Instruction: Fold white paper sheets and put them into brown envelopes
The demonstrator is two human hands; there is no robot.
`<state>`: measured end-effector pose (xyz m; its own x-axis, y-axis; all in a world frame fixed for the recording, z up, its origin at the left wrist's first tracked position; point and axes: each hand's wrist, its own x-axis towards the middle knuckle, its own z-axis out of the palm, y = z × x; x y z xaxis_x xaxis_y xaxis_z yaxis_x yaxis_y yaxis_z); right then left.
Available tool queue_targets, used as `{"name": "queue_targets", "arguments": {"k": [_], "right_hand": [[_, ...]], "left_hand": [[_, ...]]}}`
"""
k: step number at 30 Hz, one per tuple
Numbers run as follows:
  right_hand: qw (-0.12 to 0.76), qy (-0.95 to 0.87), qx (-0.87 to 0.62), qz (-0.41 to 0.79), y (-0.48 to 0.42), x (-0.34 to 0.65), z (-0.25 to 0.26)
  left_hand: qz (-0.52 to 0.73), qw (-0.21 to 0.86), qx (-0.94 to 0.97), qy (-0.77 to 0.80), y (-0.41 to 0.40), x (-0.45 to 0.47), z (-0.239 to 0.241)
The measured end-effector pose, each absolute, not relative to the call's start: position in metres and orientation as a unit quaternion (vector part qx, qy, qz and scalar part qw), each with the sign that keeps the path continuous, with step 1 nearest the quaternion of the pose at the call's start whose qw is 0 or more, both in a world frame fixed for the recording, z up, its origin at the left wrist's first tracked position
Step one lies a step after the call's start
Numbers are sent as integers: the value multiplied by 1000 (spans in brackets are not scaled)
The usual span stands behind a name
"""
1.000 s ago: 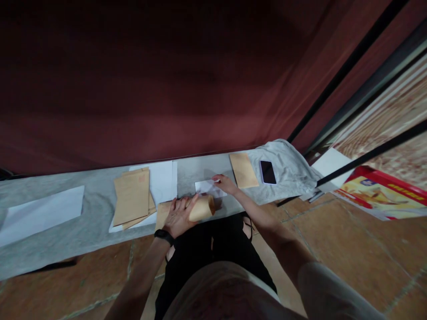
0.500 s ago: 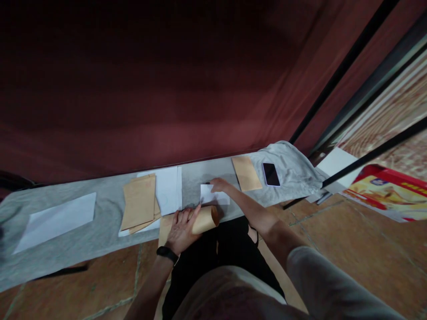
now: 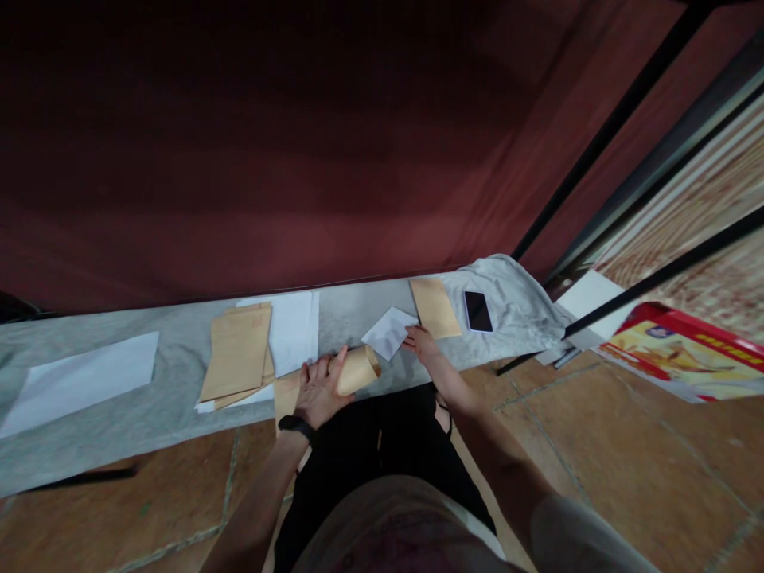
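My left hand (image 3: 321, 390), with a black band on its wrist, lies with fingers spread on a brown paper envelope (image 3: 358, 370) at the near edge of the bench. The envelope's right end bulges up into an open curve. Just right of it, my right hand (image 3: 421, 341) pinches the right corner of a small folded white paper (image 3: 387, 333). That paper is turned like a diamond, apart from the envelope's mouth. Left of my left hand is a stack of brown envelopes (image 3: 239, 350), partly over white sheets (image 3: 297, 330).
A grey cloth (image 3: 179, 406) covers the narrow bench. Another brown envelope (image 3: 435, 306) and a phone (image 3: 478, 311) lie to the right. At the far left is a white sheet (image 3: 83, 378). A red and yellow box (image 3: 686, 350) stands beyond the bench, near black poles (image 3: 609, 143).
The white paper has turned from square-on to a diamond angle. My right hand has moved from its top edge to its right corner. My left hand stays on the envelope.
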<state>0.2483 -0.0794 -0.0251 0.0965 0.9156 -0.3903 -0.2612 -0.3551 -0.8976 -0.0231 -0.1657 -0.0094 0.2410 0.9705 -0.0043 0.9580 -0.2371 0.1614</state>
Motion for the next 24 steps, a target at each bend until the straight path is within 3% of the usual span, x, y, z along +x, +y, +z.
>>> {"name": "queue_targets", "arguments": {"k": [13,24], "right_hand": [[442,-290,-628,571,-25,259,-34],[591,-312,-553,497,-97,271,-32]], "left_hand": [[51,79,769,632,-163,-22,-7],[65,72,756,647,-151,-23,-16]]}}
